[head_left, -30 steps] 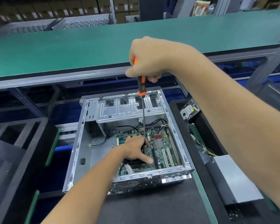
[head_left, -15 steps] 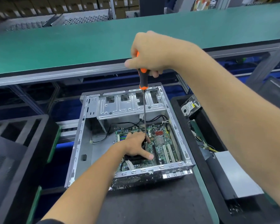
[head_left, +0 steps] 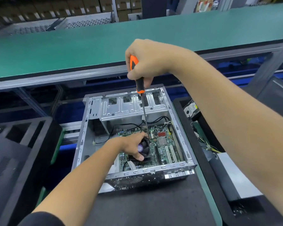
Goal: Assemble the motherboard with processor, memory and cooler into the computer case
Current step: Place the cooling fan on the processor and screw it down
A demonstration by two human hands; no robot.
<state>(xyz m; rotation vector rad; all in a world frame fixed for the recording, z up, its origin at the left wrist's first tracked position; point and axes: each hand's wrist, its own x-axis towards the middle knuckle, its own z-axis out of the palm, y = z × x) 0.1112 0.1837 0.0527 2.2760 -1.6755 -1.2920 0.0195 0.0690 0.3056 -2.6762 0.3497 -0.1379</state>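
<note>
An open grey computer case (head_left: pixel 82 141) lies on a black mat, with a green motherboard (head_left: pixel 163 144) inside. A black cooler fan (head_left: pixel 145 150) sits on the board. My left hand (head_left: pixel 134 144) reaches into the case and rests on the cooler, thumb and fingers spread around it. High above the case, my right hand (head_left: pixel 147 61) grips the orange-and-black handle of a long screwdriver (head_left: pixel 141 95). Its thin shaft runs nearly straight down to the far right corner of the cooler, next to my left fingertips. The tip itself is hidden.
A green conveyor belt (head_left: pixel 88 46) runs across the back above the case. Black foam trays (head_left: pixel 23 144) lie at the left. At the right, a black tray holds a hard drive (head_left: pixel 190 109), cables and a silver power supply (head_left: pixel 235 173). A silver drive cage (head_left: pixel 131 105) spans the case's far end.
My left hand has shifted on the cooler, uncovering the fan hub. More of the screwdriver's orange handle shows above my right fist. The view moved slightly.
</note>
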